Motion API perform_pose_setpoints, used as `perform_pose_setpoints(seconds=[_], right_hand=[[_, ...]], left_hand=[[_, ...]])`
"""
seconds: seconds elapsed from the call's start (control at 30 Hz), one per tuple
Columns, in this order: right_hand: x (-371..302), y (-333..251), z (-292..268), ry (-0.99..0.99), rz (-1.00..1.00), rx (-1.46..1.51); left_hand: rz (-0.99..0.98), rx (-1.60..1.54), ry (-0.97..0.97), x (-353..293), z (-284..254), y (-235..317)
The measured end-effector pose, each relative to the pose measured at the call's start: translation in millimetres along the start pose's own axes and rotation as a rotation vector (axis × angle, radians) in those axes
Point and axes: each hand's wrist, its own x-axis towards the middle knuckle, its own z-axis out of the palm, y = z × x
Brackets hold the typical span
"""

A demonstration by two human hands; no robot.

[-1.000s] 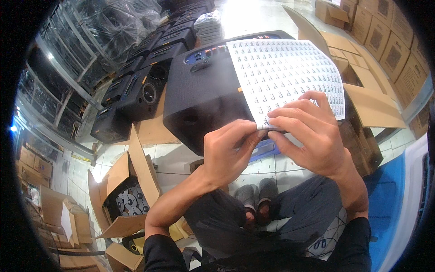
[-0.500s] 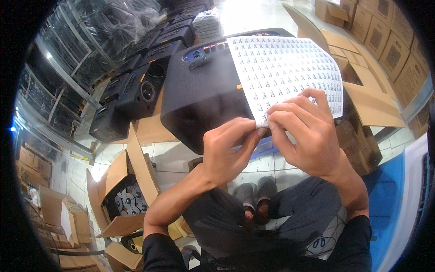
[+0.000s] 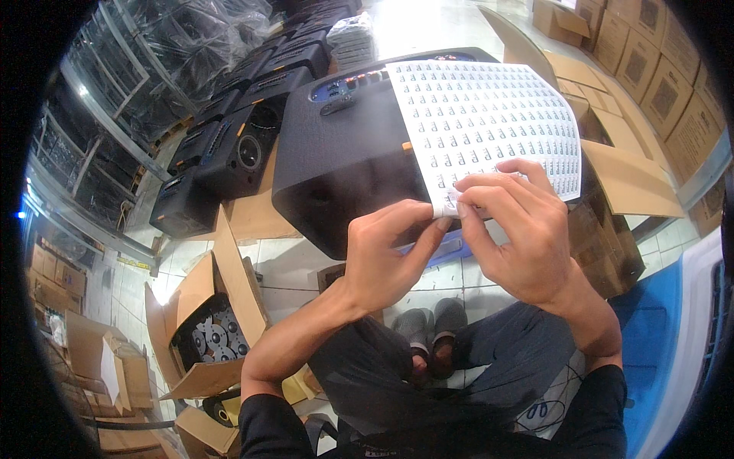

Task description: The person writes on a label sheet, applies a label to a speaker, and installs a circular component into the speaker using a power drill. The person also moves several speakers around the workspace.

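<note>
A white sheet of small printed stickers (image 3: 489,115) slants over the right part of a large black speaker (image 3: 344,153). My left hand (image 3: 390,245) pinches the sheet's near left corner between thumb and forefinger. My right hand (image 3: 516,229) is closed at the same edge, just right of the left, with its thumb and fingertips pressed on the paper. The corner looks slightly curled between the two hands. Whether a single sticker has lifted there is too small to tell. A blue control panel with knobs (image 3: 348,88) shows on the speaker's top.
More black speakers (image 3: 229,153) stand in rows at the far left. An open carton of grey round parts (image 3: 218,336) sits on the floor at left. Open cardboard flaps (image 3: 631,180) and stacked cartons (image 3: 657,84) are at right, beside a blue plastic surface (image 3: 650,329).
Both hands have shifted very slightly to the right with the sheet's corner. My right fingertips sit a little farther from the left thumb, and the corner shows more curl.
</note>
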Motion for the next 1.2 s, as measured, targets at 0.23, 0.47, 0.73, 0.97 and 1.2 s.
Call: perform_pose_setpoints(seconds=[0.23, 0.47, 0.73, 0.97, 1.2], right_hand=[[-0.6, 0.6, -1.2, 0.001, -0.003, 0.029], [-3.0, 1.8, 0.6, -0.058, -0.105, -0.118], [-3.3, 1.1, 3.4, -0.017, -0.068, -0.082], [-1.1, -0.7, -0.3, -0.002, -0.036, -0.010], [-7.2, -4.0, -19.6, 0.211, -0.052, 0.022]], left_hand=[[-0.072, -0.017, 0.006, -0.4, 0.4, 4.3], [-0.046, -0.006, -0.009, -0.2, -0.5, 3.7], [-0.031, 0.021, -0.018, -0.9, -0.7, 2.3], [0.007, 0.077, -0.010, -2.7, -0.1, -3.0], [-0.366, -0.325, 0.176, 19.4, -8.9, 10.7]])
